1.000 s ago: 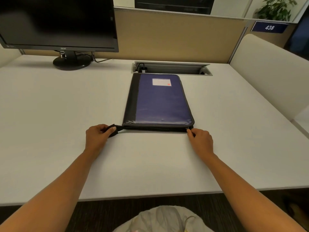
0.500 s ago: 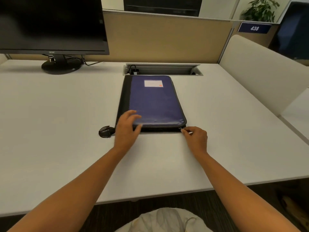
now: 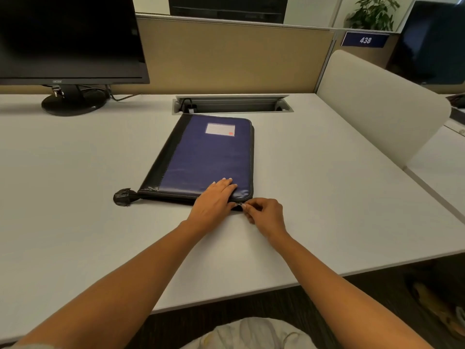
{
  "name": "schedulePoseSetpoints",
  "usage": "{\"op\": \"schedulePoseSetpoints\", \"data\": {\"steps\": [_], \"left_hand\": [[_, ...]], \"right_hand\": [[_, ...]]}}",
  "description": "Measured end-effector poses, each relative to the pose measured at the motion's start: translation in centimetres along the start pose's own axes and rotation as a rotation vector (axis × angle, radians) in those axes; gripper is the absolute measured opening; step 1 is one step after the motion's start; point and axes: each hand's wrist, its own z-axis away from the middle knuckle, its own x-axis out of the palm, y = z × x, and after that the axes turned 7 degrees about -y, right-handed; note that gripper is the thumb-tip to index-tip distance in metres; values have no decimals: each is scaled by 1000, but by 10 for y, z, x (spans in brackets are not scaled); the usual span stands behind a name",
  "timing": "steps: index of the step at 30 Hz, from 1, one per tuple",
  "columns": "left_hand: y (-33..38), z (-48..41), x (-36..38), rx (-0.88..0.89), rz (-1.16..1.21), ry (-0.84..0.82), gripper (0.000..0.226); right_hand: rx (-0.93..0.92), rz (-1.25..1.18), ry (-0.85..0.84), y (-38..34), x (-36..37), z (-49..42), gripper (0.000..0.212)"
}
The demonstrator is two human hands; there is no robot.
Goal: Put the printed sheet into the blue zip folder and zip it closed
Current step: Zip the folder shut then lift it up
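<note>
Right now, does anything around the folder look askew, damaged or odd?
Nothing damaged. The blue zip folder lies slightly skewed on the desk, and its black strap sticks out crumpled past the near left corner.

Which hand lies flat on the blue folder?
The left hand: its straight fingers rest on the blue zip folder, while the right hand pinches the zipper pull at the near corner.

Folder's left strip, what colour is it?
The strip is black, beside the blue cover; the head view shows it best.
</note>
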Motion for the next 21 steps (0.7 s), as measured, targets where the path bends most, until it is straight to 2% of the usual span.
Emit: {"op": "schedulePoseSetpoints", "data": {"steps": [3,6,13,18,21], "left_hand": [[-5,-1,0,-3,-144,-70,52],[-11,2,3,23,-222,-71,50],[-30,8,6,89,-303,-43,48],[-38,14,7,121,-276,-17,47],[-41,19,4,198,-300,33,45]], "right_hand": [[-28,21,-2,-1,0,2,8],[-78,84,-7,-2,-2,2,12],[-173,195,53,-3,-1,3,13],[-181,195,79,-3,-2,-3,12],[-176,198,71,-3,0,-8,12]]}}
